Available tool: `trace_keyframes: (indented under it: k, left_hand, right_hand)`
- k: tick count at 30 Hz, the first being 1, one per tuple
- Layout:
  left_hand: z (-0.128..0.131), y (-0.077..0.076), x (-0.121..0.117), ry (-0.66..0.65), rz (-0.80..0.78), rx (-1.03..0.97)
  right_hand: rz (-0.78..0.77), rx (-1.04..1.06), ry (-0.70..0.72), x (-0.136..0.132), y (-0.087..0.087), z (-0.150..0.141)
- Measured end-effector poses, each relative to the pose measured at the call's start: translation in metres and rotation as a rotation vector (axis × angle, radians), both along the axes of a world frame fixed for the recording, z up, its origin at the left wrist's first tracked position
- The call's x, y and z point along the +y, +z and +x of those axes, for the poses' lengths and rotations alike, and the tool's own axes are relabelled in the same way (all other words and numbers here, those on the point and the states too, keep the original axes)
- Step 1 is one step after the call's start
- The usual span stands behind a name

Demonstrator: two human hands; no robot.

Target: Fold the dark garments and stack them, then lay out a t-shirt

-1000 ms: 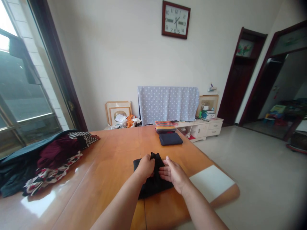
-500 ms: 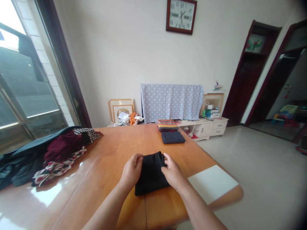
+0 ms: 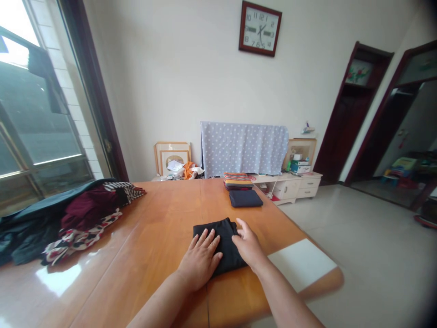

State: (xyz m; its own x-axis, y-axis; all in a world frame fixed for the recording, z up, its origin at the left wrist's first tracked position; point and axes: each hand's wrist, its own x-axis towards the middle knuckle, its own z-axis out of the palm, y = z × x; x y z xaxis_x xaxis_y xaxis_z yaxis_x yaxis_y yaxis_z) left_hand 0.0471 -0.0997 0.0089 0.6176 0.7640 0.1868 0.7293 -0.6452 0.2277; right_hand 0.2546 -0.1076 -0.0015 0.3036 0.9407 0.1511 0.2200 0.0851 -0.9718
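Note:
A folded black garment (image 3: 226, 248) lies flat on the wooden table in front of me. My left hand (image 3: 203, 259) rests palm down across its left part, fingers spread, pressing on the cloth. At its right edge is my right hand (image 3: 248, 241), thumb on the fabric and the other fingers curled by the edge, the index finger lifted a little. The fingertips of that hand are partly hidden. Farther back lie a folded dark navy cloth (image 3: 246, 198) and, behind it, a stack of folded striped fabric (image 3: 238, 180).
A loose heap of clothes (image 3: 85, 209) lies on the table's left side. A pale sheet (image 3: 302, 264) covers the front right corner of the wooden table (image 3: 164, 218). Beyond stand a low white cabinet (image 3: 290, 189) and something draped with a polka-dot cloth (image 3: 244, 148).
My left hand has let go of the garment's upper left corner and now lies flat on top. The right hand stays at the right edge, its index finger raised slightly.

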Motion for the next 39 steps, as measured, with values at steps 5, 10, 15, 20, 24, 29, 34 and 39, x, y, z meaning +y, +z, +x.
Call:
trace_keyframes:
  k: [5, 10, 15, 20, 24, 29, 34, 39]
  left_hand:
    - [0.001, -0.001, 0.0, 0.061, 0.016, 0.014]
    - [0.001, 0.0, -0.003, 0.077, -0.017, 0.032]
    - [-0.002, 0.013, 0.0, 0.093, 0.009, 0.03]
    - [0.002, 0.019, 0.01, 0.139, 0.035, 0.054]
    - [0.006, 0.013, 0.011, 0.181, 0.014, 0.075]
    - [0.004, 0.003, 0.01, 0.238, -0.012, 0.054]
    - [0.003, -0.004, 0.013, 0.244, -0.028, 0.039]
    - [0.004, -0.004, 0.013, 0.25, -0.046, 0.028]
  right_hand:
    - [0.07, -0.158, -0.009, 0.013, 0.0, 0.003]
    - [-0.026, -0.325, -0.17, 0.014, -0.009, 0.014]
    - [0.145, -0.63, -0.172, 0.001, 0.017, 0.005]
    - [0.172, -0.964, 0.127, 0.0, 0.03, -0.022]
    - [-0.087, -1.049, 0.264, 0.007, 0.017, -0.024]
    - [-0.265, -1.001, 0.302, 0.011, 0.007, -0.015]
    - [-0.296, -0.993, 0.313, 0.013, 0.005, -0.013]
    - [-0.309, -1.002, 0.321, 0.013, 0.006, -0.014]
